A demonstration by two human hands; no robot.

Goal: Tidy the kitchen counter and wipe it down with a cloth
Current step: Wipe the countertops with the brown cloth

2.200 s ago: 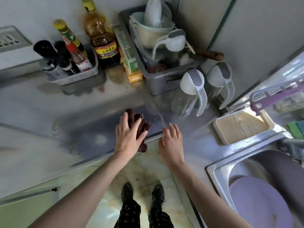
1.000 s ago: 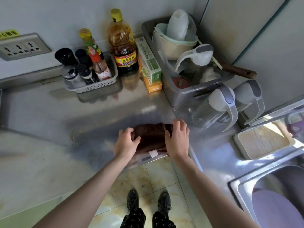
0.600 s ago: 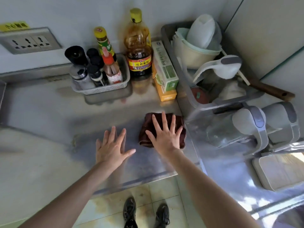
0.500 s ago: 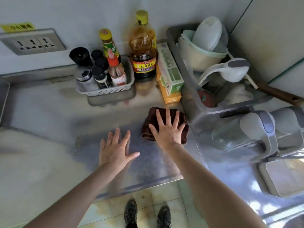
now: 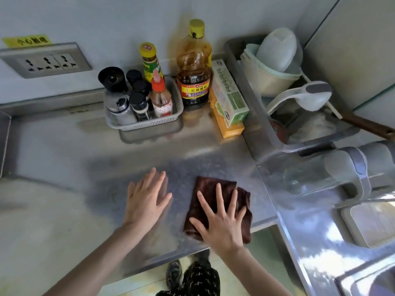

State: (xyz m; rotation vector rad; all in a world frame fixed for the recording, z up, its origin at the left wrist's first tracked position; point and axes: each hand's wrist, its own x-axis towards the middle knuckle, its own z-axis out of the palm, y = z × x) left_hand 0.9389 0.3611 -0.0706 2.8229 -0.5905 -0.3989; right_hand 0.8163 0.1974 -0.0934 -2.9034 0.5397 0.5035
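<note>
Right hand (image 5: 222,218) is spread flat, pressing the folded brown cloth (image 5: 205,189) onto the steel table (image 5: 64,159) near its front edge, probably for even wiping pressure. Left hand (image 5: 147,199) lies open and empty just beside it, likely bracing. Bottles sit well back.

Both hands (image 5: 147,201) seemingly flat, fingers (image 5: 218,195) spread

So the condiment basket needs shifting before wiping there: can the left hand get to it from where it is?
Probably yes: the left hand lies flat and empty on bare counter, with nothing between it and the condiment basket.
</note>
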